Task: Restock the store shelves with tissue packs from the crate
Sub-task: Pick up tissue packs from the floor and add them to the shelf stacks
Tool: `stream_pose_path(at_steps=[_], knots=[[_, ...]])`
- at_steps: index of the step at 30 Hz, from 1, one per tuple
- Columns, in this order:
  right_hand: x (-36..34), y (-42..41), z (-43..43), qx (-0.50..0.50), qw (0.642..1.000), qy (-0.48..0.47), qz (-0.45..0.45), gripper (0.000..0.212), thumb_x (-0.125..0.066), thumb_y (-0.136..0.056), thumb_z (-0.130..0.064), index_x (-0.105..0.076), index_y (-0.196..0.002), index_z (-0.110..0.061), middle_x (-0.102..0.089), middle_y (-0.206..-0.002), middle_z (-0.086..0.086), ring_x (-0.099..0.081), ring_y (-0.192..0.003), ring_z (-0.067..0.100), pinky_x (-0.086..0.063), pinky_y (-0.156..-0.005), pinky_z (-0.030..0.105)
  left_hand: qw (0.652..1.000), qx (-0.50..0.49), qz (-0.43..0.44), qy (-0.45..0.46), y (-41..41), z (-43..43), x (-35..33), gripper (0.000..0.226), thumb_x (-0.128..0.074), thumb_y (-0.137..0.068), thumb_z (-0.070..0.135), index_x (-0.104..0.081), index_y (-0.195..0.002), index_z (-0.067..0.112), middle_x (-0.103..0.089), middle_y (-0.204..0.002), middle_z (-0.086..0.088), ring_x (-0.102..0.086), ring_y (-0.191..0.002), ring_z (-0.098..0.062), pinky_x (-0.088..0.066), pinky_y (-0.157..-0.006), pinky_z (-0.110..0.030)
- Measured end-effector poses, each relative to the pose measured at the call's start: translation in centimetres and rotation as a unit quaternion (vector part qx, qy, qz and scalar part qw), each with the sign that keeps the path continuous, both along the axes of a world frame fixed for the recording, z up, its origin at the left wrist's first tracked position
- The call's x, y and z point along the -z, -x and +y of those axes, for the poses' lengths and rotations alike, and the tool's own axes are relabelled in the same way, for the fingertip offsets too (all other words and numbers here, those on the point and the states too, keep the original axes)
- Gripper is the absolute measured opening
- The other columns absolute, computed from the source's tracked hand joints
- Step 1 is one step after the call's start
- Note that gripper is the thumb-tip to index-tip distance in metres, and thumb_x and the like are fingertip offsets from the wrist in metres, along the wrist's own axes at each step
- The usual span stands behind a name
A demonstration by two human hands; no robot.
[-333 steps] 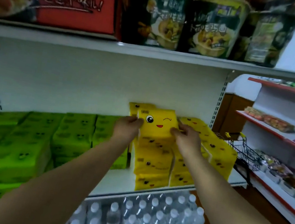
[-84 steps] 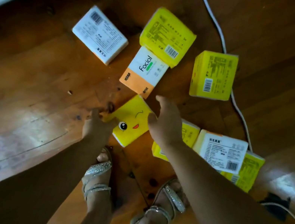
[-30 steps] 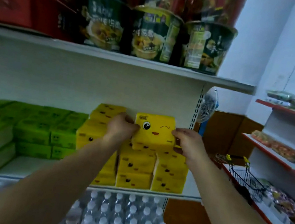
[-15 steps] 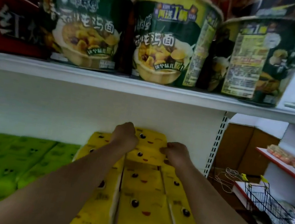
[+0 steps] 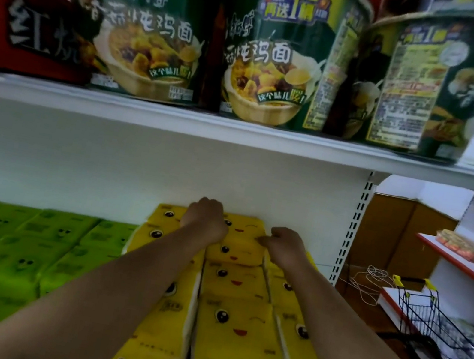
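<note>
A second earlier you held the pack [image 5: 243, 234] upright; it then lay flat atop the stack [image 5: 231, 320] at centre frame, your left hand [image 5: 205, 219] and right hand [image 5: 284, 244] curled round its edges.

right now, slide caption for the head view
Restocking: left hand and right hand grip yellow smiley tissue pack

upper shelf [image 5: 176, 121] carries 3 noodle bowls [image 5: 282, 60] beside 1 red carton [image 5: 19, 24]; below it, green tissue packs [image 5: 11, 250] sit left of yellow tissue packs [image 5: 233, 321].
</note>
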State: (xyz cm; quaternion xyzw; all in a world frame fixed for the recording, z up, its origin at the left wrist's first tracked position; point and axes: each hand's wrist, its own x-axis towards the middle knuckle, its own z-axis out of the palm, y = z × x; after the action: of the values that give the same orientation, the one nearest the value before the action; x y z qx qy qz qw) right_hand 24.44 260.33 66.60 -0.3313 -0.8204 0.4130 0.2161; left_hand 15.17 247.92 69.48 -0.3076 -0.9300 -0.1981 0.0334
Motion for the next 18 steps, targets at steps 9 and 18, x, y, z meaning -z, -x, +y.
stream_pose_path(at_steps=[9, 18], knots=[[-2.0, -10.7, -2.9, 0.040, 0.981, 0.048, 0.183, 0.037, -0.064, -0.084, -0.013, -0.062, -0.121, -0.008, -0.058, -0.128, 0.013, -0.054, -0.118, 0.028, -0.043, -0.101, 0.047, 0.964, 0.098, -0.039, -0.245, -10.9, -1.0, -2.1, 0.030, -0.058, -0.086, 0.022, -0.065, -0.114, 0.014, -0.062, -0.123, -0.003, -0.054, -0.116, -0.020, -0.039, -0.090, -0.023], [7.9, -28.0, -6.7, 0.197, 0.943, 0.110, 0.244, 0.023, -0.055, -0.088, -0.006, -0.066, -0.109, -0.010, -0.064, -0.097, 0.001, -0.061, -0.085, 0.014, -0.052, -0.079, 0.033, 0.912, 0.114, -0.243, -0.310, -27.7, -3.3, 11.4, 0.024, -0.063, -0.086, 0.017, -0.066, -0.106, 0.006, -0.068, -0.105, -0.014, -0.062, -0.099, -0.028, -0.050, -0.087, -0.037]])
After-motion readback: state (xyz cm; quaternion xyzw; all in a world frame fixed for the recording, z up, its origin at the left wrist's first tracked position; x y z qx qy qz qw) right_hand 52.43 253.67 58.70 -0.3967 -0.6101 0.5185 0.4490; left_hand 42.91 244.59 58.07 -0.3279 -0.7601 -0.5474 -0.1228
